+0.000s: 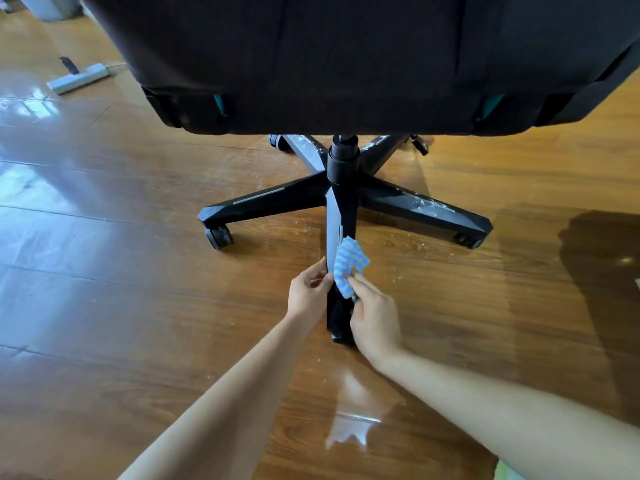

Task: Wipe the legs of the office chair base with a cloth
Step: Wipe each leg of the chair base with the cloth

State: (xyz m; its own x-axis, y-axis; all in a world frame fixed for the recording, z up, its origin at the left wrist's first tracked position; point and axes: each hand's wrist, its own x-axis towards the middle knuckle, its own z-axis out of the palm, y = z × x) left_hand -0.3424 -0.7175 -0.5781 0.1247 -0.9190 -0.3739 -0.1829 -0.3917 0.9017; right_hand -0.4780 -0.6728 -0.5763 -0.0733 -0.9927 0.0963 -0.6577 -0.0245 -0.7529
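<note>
— Where is the cloth (pixel 349 263)?
— On the near leg (pixel 337 220), the one running from the centre column (pixel 343 161) straight toward the person. The right grip (pixel 374 317) pinches the cloth against that leg, roughly midway out from the column.
— And the left grip (pixel 308 292)?
— It pinches the same leg's left edge, opposite the cloth.
— Next stroke?
— Along the leg's long axis, I'd judge. The right grip is nearer, and the leg's outer end lies just beside it.

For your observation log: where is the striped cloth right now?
Head view, centre: the cloth lies on the nearest chair leg, held by the right hand.
</note>
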